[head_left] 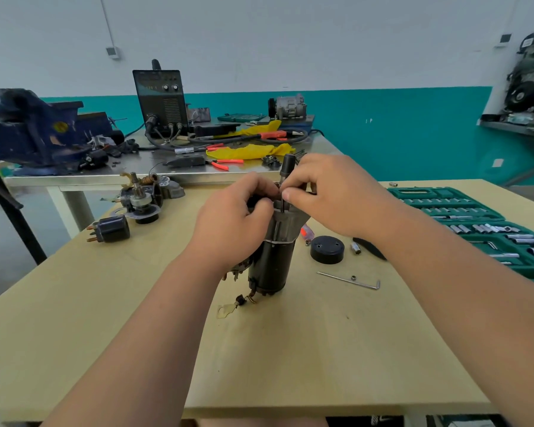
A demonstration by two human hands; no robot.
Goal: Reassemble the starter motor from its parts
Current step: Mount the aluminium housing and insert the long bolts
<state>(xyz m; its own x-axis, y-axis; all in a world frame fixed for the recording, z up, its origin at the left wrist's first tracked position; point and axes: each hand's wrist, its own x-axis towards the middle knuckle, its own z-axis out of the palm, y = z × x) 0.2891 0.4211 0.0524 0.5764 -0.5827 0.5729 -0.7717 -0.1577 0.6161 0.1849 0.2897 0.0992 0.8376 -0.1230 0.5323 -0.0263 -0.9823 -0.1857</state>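
single head cam, wide-angle, looks fwd & down, close over wooden table (290, 349), far wall visible

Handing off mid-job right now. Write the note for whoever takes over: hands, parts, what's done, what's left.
Left hand grips the top of the starter motor, which stands upright on the wooden table. Right hand pinches the shaft of a black-handled driver held upright at the motor's top.
Loose: black end cap right of the motor; hex key nearer than it; solenoid and drive assembly at the table's left.
Done: grey housing sits atop the motor.
Left: likely fasten it, then fit the loose parts.
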